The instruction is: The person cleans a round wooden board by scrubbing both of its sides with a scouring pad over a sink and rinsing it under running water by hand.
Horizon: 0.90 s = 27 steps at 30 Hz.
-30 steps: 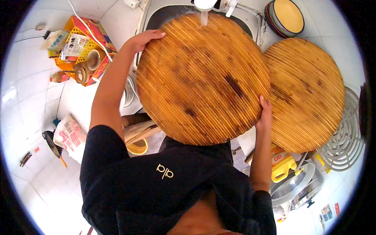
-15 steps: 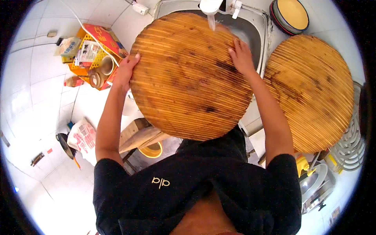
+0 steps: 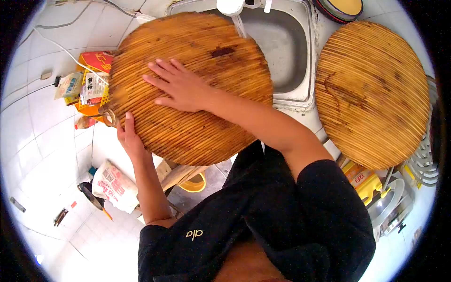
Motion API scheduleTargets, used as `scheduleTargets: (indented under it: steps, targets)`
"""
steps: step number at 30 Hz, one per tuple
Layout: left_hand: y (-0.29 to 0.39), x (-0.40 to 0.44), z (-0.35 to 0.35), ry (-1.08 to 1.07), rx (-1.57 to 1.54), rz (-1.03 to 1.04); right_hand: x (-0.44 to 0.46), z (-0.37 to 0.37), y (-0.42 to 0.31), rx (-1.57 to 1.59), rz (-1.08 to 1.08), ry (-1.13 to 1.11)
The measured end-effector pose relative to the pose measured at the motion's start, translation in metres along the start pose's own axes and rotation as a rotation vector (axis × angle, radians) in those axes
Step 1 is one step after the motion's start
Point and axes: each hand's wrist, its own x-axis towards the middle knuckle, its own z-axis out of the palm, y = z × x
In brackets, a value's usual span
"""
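A large round slatted wooden board (image 3: 197,136) is held in front of me, covering the left part of the metal sink (image 3: 282,61). My left hand (image 3: 133,141) grips its left edge, thumb on top and the other fingers hidden behind the rim. Across the slats my right hand (image 3: 181,89) lies flat with fingers spread. Water (image 3: 239,26) runs from the faucet (image 3: 230,5) onto the board's upper right edge. Dark stains mark the wet-looking surface.
A second round slatted board (image 3: 371,94) rests right of the sink. Behind it is a stack of round-rimmed dishes (image 3: 345,11). Packets fill a yellow basket (image 3: 96,89) at left. Below stand a yellow bucket (image 3: 193,184) and a white printed sack (image 3: 115,185).
The board has shifted left and turned, uncovering more of the sink. My right hand has moved from its right side to the left-centre; my left hand sits lower on the edge.
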Motion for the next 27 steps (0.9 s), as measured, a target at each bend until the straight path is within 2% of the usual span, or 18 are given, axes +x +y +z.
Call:
scheduleTargets:
  steps: [1, 2, 4, 5, 7, 9, 10, 12, 14, 16, 19, 20, 22, 24, 27]
  targets:
    - [0.003, -0.003, 0.000, 0.022, -0.011, 0.010, -0.013, -0.009, 0.004, -0.006, -0.061, -0.022]
    - [0.004, -0.006, -0.001, 0.046, -0.023, 0.020, -0.025, -0.013, 0.028, -0.038, -0.017, -0.007]
    - [0.001, -0.010, -0.002, 0.084, -0.027, 0.065, -0.057, -0.005, 0.100, -0.049, 0.334, 0.008]
    - [0.002, -0.014, 0.001, 0.117, -0.016, 0.066, -0.082, 0.001, 0.150, -0.019, 0.412, 0.048]
    - [0.009, -0.023, 0.010, 0.171, 0.007, 0.072, -0.111, -0.013, 0.187, 0.009, 0.950, -0.129]
    - [0.000, -0.027, 0.013, 0.231, 0.019, 0.103, -0.111, 0.001, 0.215, -0.207, 0.995, -0.109]
    - [-0.003, -0.029, 0.015, 0.253, 0.023, 0.108, -0.102, -0.006, 0.203, -0.313, 1.014, -0.101]
    - [-0.004, -0.033, 0.021, 0.263, 0.019, 0.121, -0.061, -0.039, 0.159, 0.172, 1.052, -0.236]
    - [-0.007, -0.037, 0.029, 0.294, 0.038, 0.161, -0.043, 0.008, 0.146, -0.094, 0.863, 0.046]
    - [-0.003, -0.041, 0.037, 0.316, 0.059, 0.177, -0.035, 0.016, 0.104, -0.103, 0.615, 0.151]
    - [-0.008, -0.040, 0.028, 0.328, 0.049, 0.119, -0.048, -0.009, 0.086, 0.024, 0.338, -0.016]
    - [-0.010, -0.039, 0.024, 0.334, 0.088, 0.098, -0.057, -0.011, 0.106, -0.158, 0.287, 0.054]
    - [-0.011, -0.045, 0.027, 0.330, 0.029, 0.056, -0.077, -0.017, 0.154, 0.309, 0.808, 0.266]
    - [-0.021, -0.051, 0.024, 0.280, -0.024, 0.002, -0.097, -0.017, 0.220, 0.316, 0.989, 0.485]
    - [-0.047, -0.070, 0.043, 0.195, -0.171, -0.143, -0.079, -0.041, 0.204, 0.393, 0.943, 0.435]
